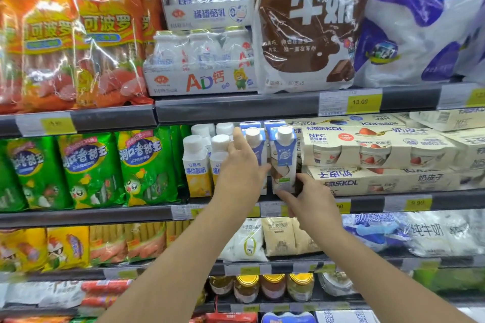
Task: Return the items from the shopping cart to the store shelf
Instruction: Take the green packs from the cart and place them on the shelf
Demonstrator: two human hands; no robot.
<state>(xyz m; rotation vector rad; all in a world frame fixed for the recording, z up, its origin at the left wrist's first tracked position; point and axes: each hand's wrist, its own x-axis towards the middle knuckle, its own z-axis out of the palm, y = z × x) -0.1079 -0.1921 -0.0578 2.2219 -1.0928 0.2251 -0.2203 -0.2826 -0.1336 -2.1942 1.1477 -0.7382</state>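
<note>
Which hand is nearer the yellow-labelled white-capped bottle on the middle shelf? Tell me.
Left. The left hand reaches in just right of the yellow-labelled bottle, close beside it. The right hand sits farther right, at the base of the blue-and-white carton.

The yellow price tag [360, 101] reads "13.00"; the bottle tray [207, 82] "AD钙"; the cream yogurt boxes [372, 139] "卡地乐KDL" and "NFC".

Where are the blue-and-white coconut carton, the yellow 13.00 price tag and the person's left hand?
coconut carton [283, 157]: head view, on its front face.
13.00 price tag [361, 102]: head view, on the yellow part.
left hand [241, 168]: head view, back of the hand.
</note>
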